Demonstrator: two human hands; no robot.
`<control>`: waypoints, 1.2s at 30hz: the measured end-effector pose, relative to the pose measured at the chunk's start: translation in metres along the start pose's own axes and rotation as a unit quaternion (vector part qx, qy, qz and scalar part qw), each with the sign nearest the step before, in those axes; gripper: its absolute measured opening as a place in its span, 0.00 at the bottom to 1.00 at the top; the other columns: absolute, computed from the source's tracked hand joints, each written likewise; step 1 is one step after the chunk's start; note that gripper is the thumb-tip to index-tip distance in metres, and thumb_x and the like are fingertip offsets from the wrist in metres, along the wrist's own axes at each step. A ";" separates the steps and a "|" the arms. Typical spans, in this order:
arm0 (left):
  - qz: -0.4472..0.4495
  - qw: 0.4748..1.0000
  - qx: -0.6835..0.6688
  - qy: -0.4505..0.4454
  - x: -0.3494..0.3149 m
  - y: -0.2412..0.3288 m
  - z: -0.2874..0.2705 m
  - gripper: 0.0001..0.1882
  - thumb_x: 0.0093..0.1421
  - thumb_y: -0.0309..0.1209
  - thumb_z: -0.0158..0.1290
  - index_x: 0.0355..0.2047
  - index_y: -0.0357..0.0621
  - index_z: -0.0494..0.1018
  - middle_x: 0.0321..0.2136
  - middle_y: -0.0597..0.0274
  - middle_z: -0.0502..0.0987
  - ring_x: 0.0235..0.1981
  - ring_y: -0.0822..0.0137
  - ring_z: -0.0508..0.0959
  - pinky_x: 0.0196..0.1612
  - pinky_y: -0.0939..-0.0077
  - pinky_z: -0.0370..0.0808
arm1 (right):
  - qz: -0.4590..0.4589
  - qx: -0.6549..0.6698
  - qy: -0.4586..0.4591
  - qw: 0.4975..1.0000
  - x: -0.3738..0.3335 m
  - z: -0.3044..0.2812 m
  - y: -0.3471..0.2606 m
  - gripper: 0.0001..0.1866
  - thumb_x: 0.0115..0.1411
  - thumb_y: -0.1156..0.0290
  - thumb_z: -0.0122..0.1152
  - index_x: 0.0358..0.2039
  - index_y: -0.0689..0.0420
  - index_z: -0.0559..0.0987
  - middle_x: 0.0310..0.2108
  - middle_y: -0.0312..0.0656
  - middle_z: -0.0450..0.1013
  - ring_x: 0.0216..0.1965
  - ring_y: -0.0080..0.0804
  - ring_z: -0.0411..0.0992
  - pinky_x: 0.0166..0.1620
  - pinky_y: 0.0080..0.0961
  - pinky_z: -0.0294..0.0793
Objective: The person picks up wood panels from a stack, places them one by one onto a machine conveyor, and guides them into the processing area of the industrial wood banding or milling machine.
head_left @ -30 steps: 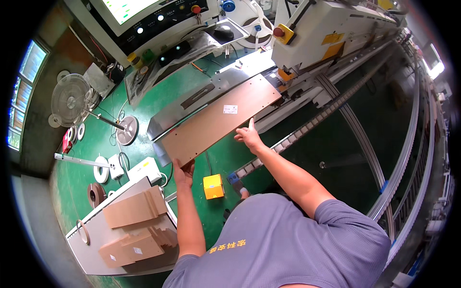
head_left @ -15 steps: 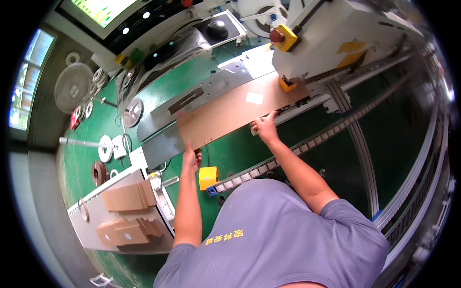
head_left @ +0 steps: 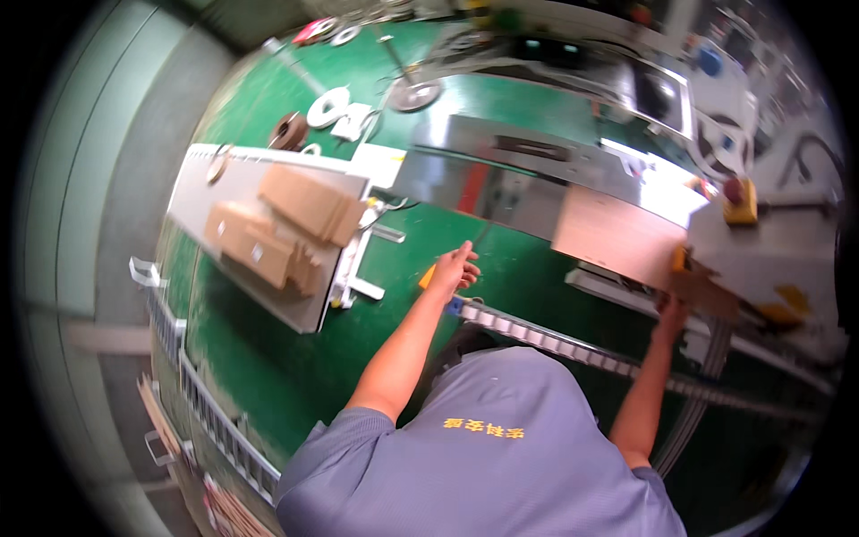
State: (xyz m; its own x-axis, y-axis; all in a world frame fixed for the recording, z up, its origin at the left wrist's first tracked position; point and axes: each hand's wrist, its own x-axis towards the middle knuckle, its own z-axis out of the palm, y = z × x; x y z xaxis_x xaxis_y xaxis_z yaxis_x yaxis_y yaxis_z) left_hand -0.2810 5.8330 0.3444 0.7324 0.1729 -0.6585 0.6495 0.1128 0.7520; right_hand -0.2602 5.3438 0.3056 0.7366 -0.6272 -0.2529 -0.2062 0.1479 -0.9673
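Observation:
A flat brown board (head_left: 617, 234) lies on the grey metal machine table (head_left: 528, 210), its right end under the machine head. My right hand (head_left: 671, 313) is at the board's front edge beside the machine; its fingers are blurred, so its grip cannot be told. My left hand (head_left: 456, 270) is away from the board, over the green floor, fingers loosely apart and holding nothing. Just behind it a yellow box (head_left: 427, 277) shows in part.
At the left, a side table (head_left: 199, 192) carries brown board stacks (head_left: 304, 201). A roller rail (head_left: 555, 341) runs between my body and the machine. A yellow switch box with a red button (head_left: 740, 201) stands at the right. Edging rolls (head_left: 328, 106) lie on the floor.
The view has swung left. The board has shifted right along the table, further into the machine. My left hand has let go of the board's near left corner; my right hand has moved right.

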 end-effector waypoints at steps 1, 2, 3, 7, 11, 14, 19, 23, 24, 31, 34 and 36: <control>0.010 0.998 -0.022 0.058 -0.002 -0.014 -0.029 0.31 0.61 0.58 0.45 0.42 0.38 0.71 0.22 0.62 0.76 0.18 0.74 0.74 0.21 0.81 0.70 | 0.012 0.003 0.015 1.000 0.011 -0.012 0.004 0.08 0.57 0.68 0.57 0.33 0.57 0.70 0.18 0.34 0.68 0.17 0.18 0.63 0.19 0.15 0.60; 0.018 0.993 -0.044 0.112 -0.004 -0.028 -0.057 0.30 0.61 0.57 0.45 0.42 0.38 0.71 0.22 0.62 0.76 0.18 0.74 0.74 0.20 0.81 0.70 | 0.022 0.003 0.034 0.999 0.023 -0.024 0.007 0.15 0.57 0.69 0.56 0.43 0.59 0.67 0.18 0.34 0.67 0.16 0.18 0.62 0.19 0.17 0.60; 0.017 0.983 -0.071 0.167 -0.008 -0.040 -0.089 0.28 0.62 0.55 0.45 0.42 0.39 0.71 0.22 0.63 0.75 0.18 0.74 0.73 0.19 0.82 0.69 | 0.013 -0.009 0.035 0.999 0.029 -0.031 0.005 0.16 0.57 0.69 0.57 0.44 0.59 0.67 0.18 0.34 0.66 0.16 0.18 0.62 0.19 0.16 0.61; 0.092 0.884 -0.188 0.418 -0.007 -0.090 -0.227 0.21 0.62 0.50 0.47 0.35 0.42 0.70 0.21 0.64 0.73 0.19 0.73 0.73 0.17 0.79 0.67 | -0.011 -0.033 0.081 0.996 0.003 -0.005 -0.028 0.15 0.56 0.69 0.58 0.41 0.60 0.68 0.17 0.33 0.65 0.16 0.18 0.61 0.19 0.15 0.60; 0.134 0.726 -0.053 0.672 0.009 -0.151 -0.399 0.23 0.60 0.48 0.51 0.33 0.35 0.69 0.25 0.57 0.72 0.25 0.62 0.72 0.28 0.67 0.67 | 0.065 -0.031 0.029 0.997 -0.015 0.041 -0.018 0.09 0.56 0.70 0.56 0.33 0.57 0.68 0.18 0.33 0.67 0.16 0.18 0.61 0.18 0.15 0.59; 0.067 0.734 -0.148 0.660 0.003 -0.140 -0.457 0.26 0.58 0.48 0.54 0.36 0.31 0.70 0.29 0.54 0.75 0.30 0.56 0.76 0.36 0.61 0.72 | 0.056 -0.025 -0.068 0.996 -0.046 0.084 0.013 0.07 0.57 0.71 0.55 0.32 0.57 0.68 0.22 0.35 0.70 0.17 0.18 0.62 0.20 0.15 0.60; 0.081 0.822 -0.338 0.452 -0.011 -0.116 -0.465 0.15 0.57 0.40 0.58 0.37 0.42 0.71 0.29 0.64 0.75 0.30 0.71 0.76 0.31 0.74 0.72 | 0.021 -0.120 -0.296 0.947 -0.199 0.210 0.002 0.21 0.59 0.72 0.52 0.53 0.64 0.68 0.31 0.40 0.74 0.22 0.20 0.66 0.27 0.16 0.68; 0.106 0.887 -0.405 0.197 -0.038 -0.155 -0.430 0.17 0.58 0.34 0.56 0.46 0.44 0.68 0.38 0.65 0.75 0.35 0.68 0.76 0.36 0.74 0.74 | 0.054 -0.185 -0.490 0.850 -0.263 0.269 -0.011 0.22 0.61 0.73 0.53 0.55 0.64 0.68 0.34 0.41 0.75 0.29 0.21 0.71 0.36 0.19 0.72; 0.079 0.898 -0.417 0.117 -0.048 -0.147 -0.407 0.19 0.57 0.32 0.56 0.49 0.45 0.67 0.40 0.65 0.74 0.38 0.68 0.76 0.39 0.73 0.74 | 0.062 -0.183 -0.520 0.832 -0.269 0.278 -0.006 0.21 0.61 0.73 0.53 0.54 0.65 0.68 0.35 0.41 0.75 0.30 0.22 0.71 0.38 0.19 0.72; 0.185 0.854 -0.483 0.057 -0.025 -0.107 -0.291 0.27 0.52 0.32 0.62 0.52 0.48 0.67 0.47 0.67 0.73 0.49 0.67 0.72 0.51 0.67 0.71 | -0.001 -0.278 -0.697 0.661 -0.300 0.332 -0.021 0.24 0.59 0.71 0.58 0.55 0.65 0.68 0.45 0.48 0.73 0.45 0.33 0.73 0.49 0.27 0.72; 0.202 0.865 -0.455 -0.060 -0.032 -0.037 -0.204 0.27 0.50 0.31 0.64 0.51 0.51 0.69 0.45 0.69 0.73 0.48 0.67 0.72 0.51 0.68 0.70 | 0.014 -0.248 -0.709 0.660 -0.311 0.342 -0.042 0.25 0.58 0.71 0.60 0.55 0.64 0.67 0.47 0.47 0.72 0.45 0.32 0.72 0.49 0.27 0.72; 0.219 0.866 -0.433 -0.119 -0.016 -0.025 -0.162 0.26 0.49 0.31 0.64 0.49 0.51 0.70 0.44 0.69 0.74 0.47 0.68 0.73 0.50 0.68 0.71 | 0.052 -0.169 -0.706 0.685 -0.298 0.335 -0.030 0.17 0.59 0.72 0.59 0.48 0.63 0.74 0.40 0.44 0.76 0.39 0.30 0.75 0.44 0.25 0.74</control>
State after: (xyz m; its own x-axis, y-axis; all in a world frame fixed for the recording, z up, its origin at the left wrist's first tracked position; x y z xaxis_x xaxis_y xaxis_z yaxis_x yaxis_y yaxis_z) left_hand -0.3420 5.9855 0.3403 0.9579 0.1900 -0.2153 -0.0224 0.7970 0.6036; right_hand -0.2573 5.7826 0.4035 0.5461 0.7751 -0.3178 -0.2664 -0.1990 -0.9431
